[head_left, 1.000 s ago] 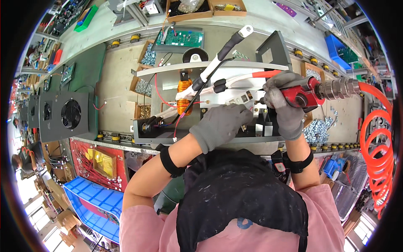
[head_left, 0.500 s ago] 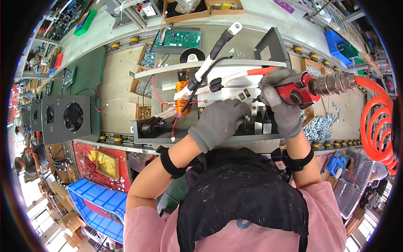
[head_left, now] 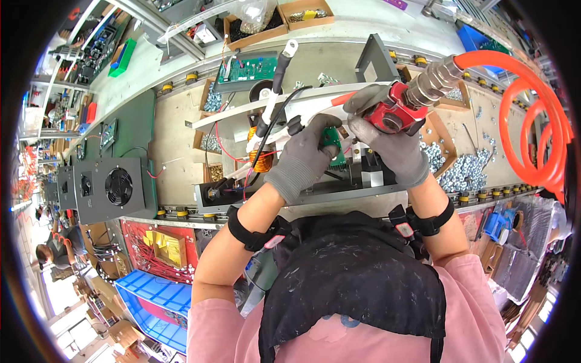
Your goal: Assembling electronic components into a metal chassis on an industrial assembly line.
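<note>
My left hand [head_left: 301, 158], in a grey glove, pinches a small green circuit board [head_left: 334, 144] between thumb and fingers, above an open dark metal chassis [head_left: 284, 201]. My gloved right hand [head_left: 396, 154] is wrapped round a red air tool [head_left: 387, 118], just right of the board and over the chassis. From the tool's metal coupling [head_left: 428, 83] an orange coiled hose [head_left: 508, 109] runs off to the right. Inside the chassis sits a coil of orange wire [head_left: 261, 162], and a thick white cable [head_left: 270, 107] with a metal lug rises past it. The tool's tip is hidden.
Loose nuts [head_left: 463, 172] lie scattered right of the chassis, near a cardboard box [head_left: 446, 145]. Behind stands a green circuit board on a tray [head_left: 251, 68]. At left is a dark panel with a fan [head_left: 109, 189]; a blue crate [head_left: 154, 290] stands below the bench.
My right hand has moved left with the air tool, whose hose end is now tilted up. My left hand has turned, and the small green board shows clearly in its fingers.
</note>
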